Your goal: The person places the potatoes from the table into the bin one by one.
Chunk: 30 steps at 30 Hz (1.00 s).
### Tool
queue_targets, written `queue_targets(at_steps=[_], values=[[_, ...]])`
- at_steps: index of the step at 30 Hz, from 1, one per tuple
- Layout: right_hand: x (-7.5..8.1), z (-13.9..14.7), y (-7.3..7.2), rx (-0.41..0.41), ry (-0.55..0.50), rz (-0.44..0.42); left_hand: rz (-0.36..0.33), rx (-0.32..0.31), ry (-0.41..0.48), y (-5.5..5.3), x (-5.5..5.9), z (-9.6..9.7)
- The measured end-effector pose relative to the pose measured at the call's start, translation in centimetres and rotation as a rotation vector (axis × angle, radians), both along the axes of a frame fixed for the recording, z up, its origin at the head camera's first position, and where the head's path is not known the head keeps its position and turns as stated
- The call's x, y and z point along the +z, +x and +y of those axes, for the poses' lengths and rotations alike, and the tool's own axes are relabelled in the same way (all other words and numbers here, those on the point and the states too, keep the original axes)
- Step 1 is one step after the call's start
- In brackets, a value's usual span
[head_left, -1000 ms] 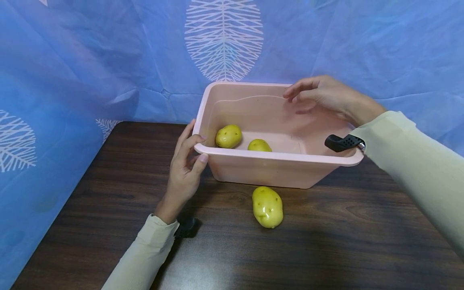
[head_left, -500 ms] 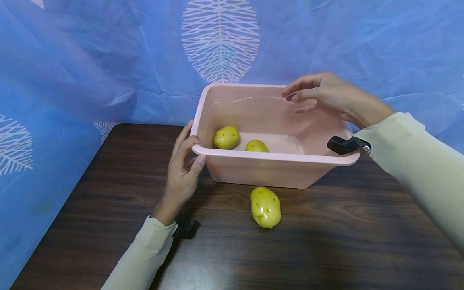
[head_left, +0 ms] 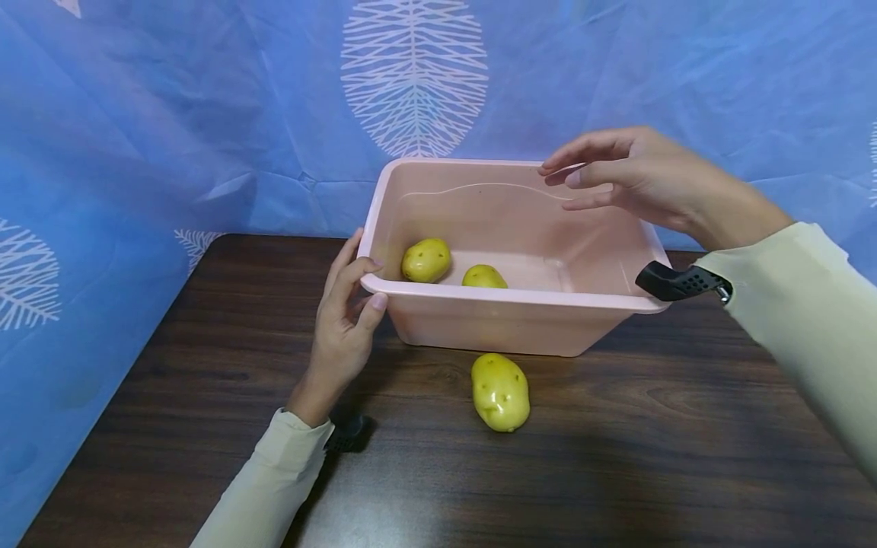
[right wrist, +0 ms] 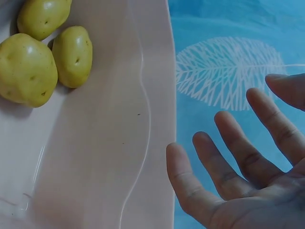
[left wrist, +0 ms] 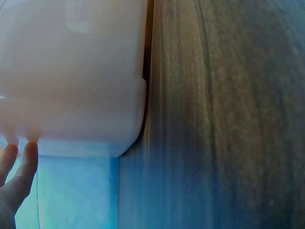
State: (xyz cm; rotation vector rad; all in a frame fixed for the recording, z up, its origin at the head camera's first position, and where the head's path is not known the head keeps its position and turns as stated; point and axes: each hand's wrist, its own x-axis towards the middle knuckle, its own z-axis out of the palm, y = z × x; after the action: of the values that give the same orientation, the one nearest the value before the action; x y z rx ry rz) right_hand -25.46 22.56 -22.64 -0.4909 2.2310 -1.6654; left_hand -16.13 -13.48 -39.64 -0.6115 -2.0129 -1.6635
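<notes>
A pink plastic bin stands on the table. My left hand grips its rim at the near left corner, the thumb against the front wall and a fingertip over the rim. In the left wrist view, fingers reach the bin's wall. My right hand hovers over the bin's back right side, fingers loosely spread and holding nothing. Inside the bin lie yellow potatoes: one at the left, another partly hidden by the front rim. The right wrist view shows three potatoes together, the largest potato nearest the left edge.
Another yellow potato lies on the dark wooden table, just in front of the bin. A blue cloth with white leaf prints hangs close behind the bin. Black straps show at both wrists.
My right hand has moved up and to the right, away from the bin's inside. The left hand keeps its grip on the rim; the potatoes stay put.
</notes>
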Motion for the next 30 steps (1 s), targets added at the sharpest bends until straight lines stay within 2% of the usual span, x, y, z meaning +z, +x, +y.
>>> queue_targets(at_steps=[6, 11, 21, 27, 30], values=[[0.2, 0.2, 0.9, 0.0, 0.003, -0.006, -0.01, 0.003, -0.002, 0.1, 0.1, -0.1], [0.3, 0.3, 1.8, 0.016, 0.005, 0.005, 0.004, -0.021, 0.015, 0.0, 0.2, 0.0], [0.8, 0.2, 4.2, 0.042, 0.048, 0.072, 0.003, -0.015, 0.013, 0.1, 0.1, 0.0], [0.5, 0.8, 5.0, 0.071, -0.085, 0.04, 0.005, -0.012, 0.007, 0.1, 0.1, 0.0], [0.2, 1.1, 5.3, 0.057, -0.099, 0.036, 0.005, -0.018, 0.012, 0.0, 0.0, 0.0]])
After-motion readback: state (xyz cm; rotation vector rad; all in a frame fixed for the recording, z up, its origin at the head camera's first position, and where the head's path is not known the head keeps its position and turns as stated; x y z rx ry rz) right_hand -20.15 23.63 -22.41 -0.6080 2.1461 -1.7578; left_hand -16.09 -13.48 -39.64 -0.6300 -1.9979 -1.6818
